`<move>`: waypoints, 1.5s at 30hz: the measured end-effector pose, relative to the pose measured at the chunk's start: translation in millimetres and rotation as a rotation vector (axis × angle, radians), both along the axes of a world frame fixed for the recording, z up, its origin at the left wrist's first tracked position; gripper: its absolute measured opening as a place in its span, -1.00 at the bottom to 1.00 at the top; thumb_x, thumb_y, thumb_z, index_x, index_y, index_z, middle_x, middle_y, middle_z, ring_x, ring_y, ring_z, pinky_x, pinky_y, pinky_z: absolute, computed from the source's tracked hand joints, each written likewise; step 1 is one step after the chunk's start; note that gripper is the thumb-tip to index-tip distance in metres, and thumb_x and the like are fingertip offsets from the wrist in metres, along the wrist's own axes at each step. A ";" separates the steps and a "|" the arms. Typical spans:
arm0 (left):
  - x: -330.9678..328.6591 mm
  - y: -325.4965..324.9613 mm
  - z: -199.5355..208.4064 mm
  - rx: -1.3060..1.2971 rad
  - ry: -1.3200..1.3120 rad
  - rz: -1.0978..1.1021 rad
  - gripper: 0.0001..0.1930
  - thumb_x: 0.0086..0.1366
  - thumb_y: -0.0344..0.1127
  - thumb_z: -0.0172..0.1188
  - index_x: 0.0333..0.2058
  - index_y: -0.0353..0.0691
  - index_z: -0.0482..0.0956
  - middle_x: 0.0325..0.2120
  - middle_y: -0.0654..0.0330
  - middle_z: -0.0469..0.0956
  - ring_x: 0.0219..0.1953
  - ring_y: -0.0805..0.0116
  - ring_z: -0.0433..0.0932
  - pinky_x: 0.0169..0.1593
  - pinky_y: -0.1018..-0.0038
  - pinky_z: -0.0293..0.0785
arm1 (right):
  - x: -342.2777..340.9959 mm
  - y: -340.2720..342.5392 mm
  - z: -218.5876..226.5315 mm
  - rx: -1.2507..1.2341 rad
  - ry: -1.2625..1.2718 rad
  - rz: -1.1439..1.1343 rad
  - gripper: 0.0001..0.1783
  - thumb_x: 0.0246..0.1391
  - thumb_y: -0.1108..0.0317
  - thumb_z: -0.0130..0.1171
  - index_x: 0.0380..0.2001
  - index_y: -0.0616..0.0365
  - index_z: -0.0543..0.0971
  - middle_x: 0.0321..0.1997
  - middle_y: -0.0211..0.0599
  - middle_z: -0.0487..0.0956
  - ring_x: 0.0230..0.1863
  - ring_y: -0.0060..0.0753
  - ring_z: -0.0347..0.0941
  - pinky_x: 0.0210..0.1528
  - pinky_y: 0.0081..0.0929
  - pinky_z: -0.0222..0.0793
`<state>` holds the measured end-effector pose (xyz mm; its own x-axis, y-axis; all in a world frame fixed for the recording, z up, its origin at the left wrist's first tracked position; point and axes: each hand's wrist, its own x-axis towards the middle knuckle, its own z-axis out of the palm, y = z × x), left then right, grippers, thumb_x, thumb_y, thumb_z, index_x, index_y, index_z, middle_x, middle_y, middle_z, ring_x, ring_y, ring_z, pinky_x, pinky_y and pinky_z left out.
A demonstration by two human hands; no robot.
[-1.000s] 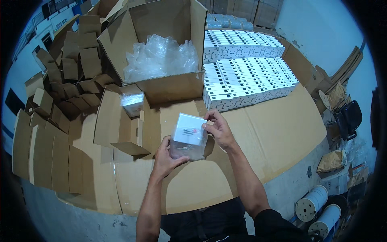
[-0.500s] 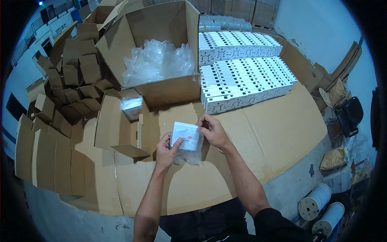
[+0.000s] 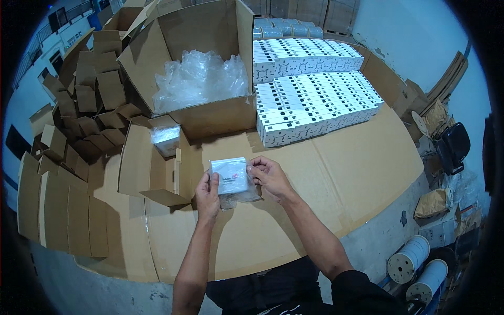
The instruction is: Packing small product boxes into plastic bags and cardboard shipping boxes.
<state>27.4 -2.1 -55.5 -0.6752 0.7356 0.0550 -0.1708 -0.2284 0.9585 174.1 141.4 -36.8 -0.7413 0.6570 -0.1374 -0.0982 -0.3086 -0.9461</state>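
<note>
Over the cardboard sheet (image 3: pixel 336 178), the left hand (image 3: pixel 208 197) pinches the white box (image 3: pixel 231 181) by its left edge; the right hand (image 3: pixel 269 177) pinches the clear bag (image 3: pixel 237 199) around it. Probably light, stiff, slippery in film: grip opposite sides.

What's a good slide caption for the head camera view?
Left hand holding a white box in clear plastic, right hand pinching its edge, beside an open cardboard carton.

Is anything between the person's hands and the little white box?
Just a clear plastic bag, it seems: it's around the white box, the left hand grips through it, and the right hand pinches it at the box's right side.
</note>
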 end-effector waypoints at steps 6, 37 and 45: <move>3.9 -1.1 10.7 -0.099 0.050 0.084 -0.57 0.56 -0.10 -0.02 0.03 -0.39 0.60 -0.23 0.25 0.61 -0.16 0.55 0.50 -0.02 0.51 0.47 | -1.6 -3.8 3.1 -0.034 0.083 -0.038 -0.88 0.29 0.43 0.21 -0.15 0.19 0.54 -0.36 -0.46 0.59 -0.35 -0.70 0.43 -0.30 -0.65 0.37; 13.3 -1.6 27.1 0.159 0.097 0.060 -0.55 0.29 -0.52 0.32 0.12 -0.46 0.42 -0.01 0.06 0.54 0.06 0.35 0.53 0.16 0.44 0.48 | 4.3 -14.5 18.7 0.281 0.045 -0.003 -0.34 0.12 0.71 0.15 0.29 0.21 0.27 0.11 -0.20 0.51 0.14 -0.40 0.47 0.16 -0.43 0.46; 10.3 -8.2 23.9 -0.085 0.057 0.126 -0.66 0.28 -0.50 0.35 0.00 -0.51 0.58 -0.08 0.09 0.60 -0.04 0.38 0.57 0.09 0.46 0.53 | 8.5 -11.8 20.6 0.260 0.164 0.092 -0.26 0.12 0.70 0.09 0.36 0.15 0.17 0.22 -0.10 0.41 0.26 -0.24 0.39 0.31 -0.31 0.33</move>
